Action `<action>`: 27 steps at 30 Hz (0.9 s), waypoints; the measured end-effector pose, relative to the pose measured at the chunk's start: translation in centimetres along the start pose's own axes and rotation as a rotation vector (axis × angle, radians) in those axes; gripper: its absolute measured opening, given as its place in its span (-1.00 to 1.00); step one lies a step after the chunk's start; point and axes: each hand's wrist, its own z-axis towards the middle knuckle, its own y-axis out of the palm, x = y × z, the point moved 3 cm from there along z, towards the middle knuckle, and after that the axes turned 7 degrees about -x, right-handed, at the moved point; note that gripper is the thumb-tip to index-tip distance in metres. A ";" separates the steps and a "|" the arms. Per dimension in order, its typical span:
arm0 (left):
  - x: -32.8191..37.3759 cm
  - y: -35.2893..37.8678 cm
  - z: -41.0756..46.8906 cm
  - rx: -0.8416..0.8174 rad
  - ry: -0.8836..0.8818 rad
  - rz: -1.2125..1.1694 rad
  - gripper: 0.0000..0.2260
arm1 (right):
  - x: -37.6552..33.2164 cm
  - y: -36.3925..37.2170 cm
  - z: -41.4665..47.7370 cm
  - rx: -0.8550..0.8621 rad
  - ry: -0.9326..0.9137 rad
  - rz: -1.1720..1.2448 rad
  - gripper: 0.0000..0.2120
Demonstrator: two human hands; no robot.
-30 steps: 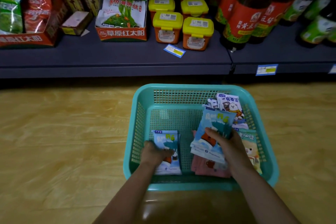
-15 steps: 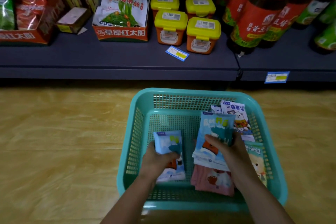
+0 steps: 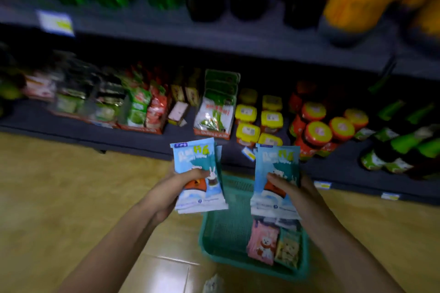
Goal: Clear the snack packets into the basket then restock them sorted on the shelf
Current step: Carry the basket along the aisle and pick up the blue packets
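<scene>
My left hand (image 3: 177, 188) grips a small stack of blue snack packets (image 3: 197, 159), held upright above the floor just left of the teal basket (image 3: 223, 228). My right hand (image 3: 292, 190) grips another stack of the same blue packets (image 3: 277, 166) over the basket's middle. Inside the basket lie a pink packet (image 3: 263, 242) and a yellow-green packet (image 3: 288, 250). The dark shelf (image 3: 147, 145) stands behind both hands. The picture is blurred by motion.
The lower shelf holds boxed packets (image 3: 142, 112), a white-green pouch box (image 3: 215, 112), yellow-lidded tubs (image 3: 259, 121), red-lidded jars (image 3: 319, 133) and green bottles (image 3: 404, 143). An upper shelf (image 3: 238, 35) carries dark and orange bottles. Wood-look floor (image 3: 71, 197) spreads left and right.
Both hands have lifted their blue packet stacks up out of the basket. My view has swung upward, so an upper shelf now shows.
</scene>
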 end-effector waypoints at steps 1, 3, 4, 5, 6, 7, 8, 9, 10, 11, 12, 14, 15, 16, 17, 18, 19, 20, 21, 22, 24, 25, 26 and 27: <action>2.7 0.2 -2.2 -0.002 -0.006 -0.011 -0.52 | -2.8 0.6 -1.6 -0.018 -0.005 -0.006 -0.51; 8.9 0.5 -7.3 0.015 -0.019 -0.010 -0.33 | -9.7 2.0 -5.2 -0.058 -0.031 -0.018 -0.45; 12.2 0.7 -10.1 0.036 -0.022 -0.008 -0.30 | -13.5 2.6 -7.2 -0.064 -0.044 -0.015 -0.48; 15.3 0.8 -12.8 0.050 -0.014 -0.016 -0.31 | -16.9 3.1 -9.1 -0.084 -0.057 -0.010 -0.52; 18.4 1.0 -15.5 0.051 0.001 -0.028 -0.37 | -20.2 3.7 -11.0 -0.101 -0.075 -0.013 -0.56; 21.4 1.3 -18.1 0.050 0.019 -0.045 -0.46 | -23.4 4.3 -12.9 -0.113 -0.089 -0.024 -0.59; 24.4 1.5 -20.5 0.056 0.033 -0.058 -0.54 | -26.4 5.0 -14.6 -0.126 -0.104 -0.038 -0.62; 27.0 1.6 -22.6 0.066 0.050 -0.061 -0.60 | -29.0 5.8 -16.0 -0.144 -0.115 -0.047 -0.63; 29.3 1.6 -24.5 0.077 0.073 -0.053 -0.64 | -31.4 6.6 -17.2 -0.163 -0.128 -0.052 -0.64; 31.4 1.3 -26.3 0.089 0.102 -0.043 -0.66 | -33.6 7.8 -18.4 -0.180 -0.140 -0.054 -0.65; 33.4 1.0 -28.0 0.108 0.133 -0.039 -0.67 | -35.8 9.1 -19.4 -0.198 -0.150 -0.041 -0.66; 37.0 0.1 -30.9 0.141 0.180 -0.036 -0.70 | -39.4 11.3 -21.0 -0.255 -0.171 -0.026 -0.64; 38.4 -0.5 -32.2 0.151 0.195 -0.036 -0.75 | -40.8 12.4 -21.6 -0.281 -0.185 -0.035 -0.61; 39.8 -1.1 -33.5 0.149 0.208 -0.044 -0.79 | -42.1 13.6 -22.3 -0.300 -0.196 -0.046 -0.59; 41.2 -1.8 -34.5 0.141 0.219 -0.046 -0.81 | -43.3 14.9 -22.8 -0.329 -0.210 -0.051 -0.54; 42.6 -2.7 -35.6 0.143 0.228 -0.046 -0.83 | -44.5 16.2 -23.2 -0.347 -0.222 -0.058 -0.46; 43.7 -3.7 -36.4 0.149 0.235 -0.042 -0.85 | -45.6 17.5 -23.5 -0.355 -0.237 -0.056 -0.36; 44.6 -4.8 -37.2 0.154 0.242 -0.042 -0.86 | -46.6 18.8 -23.6 -0.361 -0.253 -0.049 -0.27; 45.6 -6.0 -37.8 0.155 0.253 -0.040 -0.85 | -47.5 20.2 -23.6 -0.375 -0.277 -0.036 -0.23; 46.6 -7.0 -38.6 0.149 0.258 -0.035 -0.83 | -48.4 21.6 -23.6 -0.386 -0.296 -0.022 -0.23; 49.7 -9.5 -39.1 0.131 0.266 -0.015 -0.76 | -50.3 24.5 -23.4 -0.397 -0.327 0.001 -0.33; 51.6 -10.7 -39.1 0.139 0.261 0.020 -0.69 | -51.3 26.0 -23.3 -0.406 -0.342 0.022 -0.38; 53.5 -11.9 -39.3 0.157 0.261 0.073 -0.62 | -52.4 27.5 -23.2 -0.411 -0.355 0.049 -0.44; 55.1 -13.5 -39.5 0.146 0.280 0.136 -0.58 | -53.6 29.0 -23.1 -0.414 -0.373 0.076 -0.52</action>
